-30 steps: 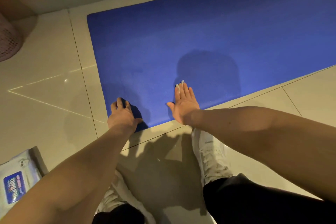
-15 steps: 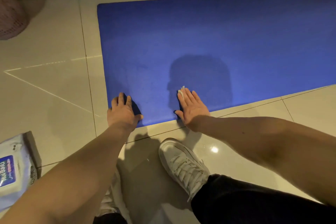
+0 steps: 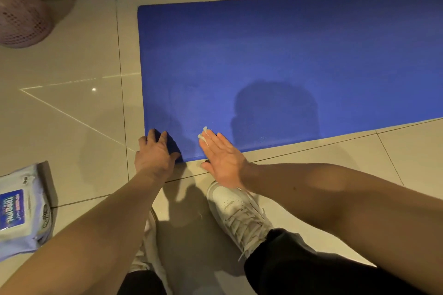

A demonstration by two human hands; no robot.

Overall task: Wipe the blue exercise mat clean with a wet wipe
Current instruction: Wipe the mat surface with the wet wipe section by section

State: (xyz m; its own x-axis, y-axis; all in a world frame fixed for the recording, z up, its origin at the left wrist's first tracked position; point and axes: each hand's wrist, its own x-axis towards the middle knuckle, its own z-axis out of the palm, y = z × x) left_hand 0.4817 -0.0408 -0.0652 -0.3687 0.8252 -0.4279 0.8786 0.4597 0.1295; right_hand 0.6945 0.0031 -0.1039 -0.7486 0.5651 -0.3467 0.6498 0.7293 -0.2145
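Where the tiled floor (image 3: 72,115) lies nearest, a white shoe (image 3: 239,213) is seen at six o'clock and a packet of wipes (image 3: 21,218) at eight o'clock. Just beyond, the left hand (image 3: 154,155) is set on the near-left corner of the blue exercise mat (image 3: 287,55), its fingers spread and lightly bent, the tips pressed on the mat. At its three o'clock the right hand (image 3: 221,160) is held flat with straight fingers, and the wet wipe (image 3: 203,134) is pressed beneath them onto the mat near its front edge, only a white scrap being shown past the fingertips. The mat is spread flat from twelve to three o'clock. A pink perforated basket (image 3: 21,14) is stood at ten o'clock.
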